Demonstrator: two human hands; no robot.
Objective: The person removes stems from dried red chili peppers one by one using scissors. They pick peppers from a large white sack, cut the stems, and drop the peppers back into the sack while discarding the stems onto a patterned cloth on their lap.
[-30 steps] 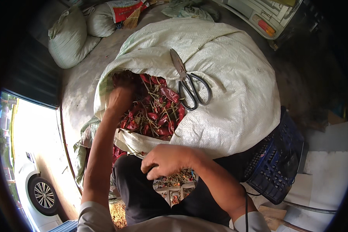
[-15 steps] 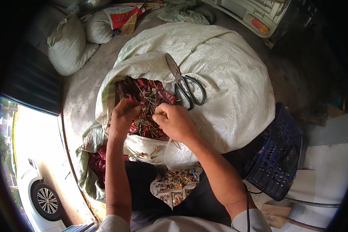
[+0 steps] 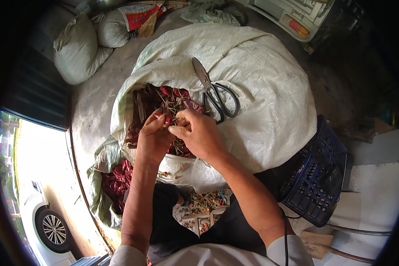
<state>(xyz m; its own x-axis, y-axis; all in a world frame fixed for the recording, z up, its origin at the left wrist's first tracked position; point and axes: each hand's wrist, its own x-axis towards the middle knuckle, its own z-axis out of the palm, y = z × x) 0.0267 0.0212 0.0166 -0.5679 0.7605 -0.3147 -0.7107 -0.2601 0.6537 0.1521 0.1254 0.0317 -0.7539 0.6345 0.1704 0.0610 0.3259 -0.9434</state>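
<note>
My left hand [image 3: 154, 135] pinches a dried red chili [image 3: 167, 119] above the mouth of a big white woven sack [image 3: 270, 93]. Close against it, my right hand [image 3: 197, 133] has thumb and fingers pressed together at the chili's end; whether a stem is between them is too small to tell. Below both hands, dried chilies and loose stems [image 3: 175, 99] fill the sack's opening. Scissors with black handles [image 3: 218, 98] lie slightly spread on the sack, just beyond my right hand.
A green sack [image 3: 103, 162] of red chilies [image 3: 118, 179] stands at lower left. A blue plastic crate [image 3: 312, 181] is at right. Stem scraps [image 3: 204, 201] lie between my legs. Filled white sacks [image 3: 77, 51] and a small broom [image 3: 148, 25] are at the back left.
My left hand has moved right and now meets my right hand, with a chili held between them. My right hand has shifted slightly upward.
</note>
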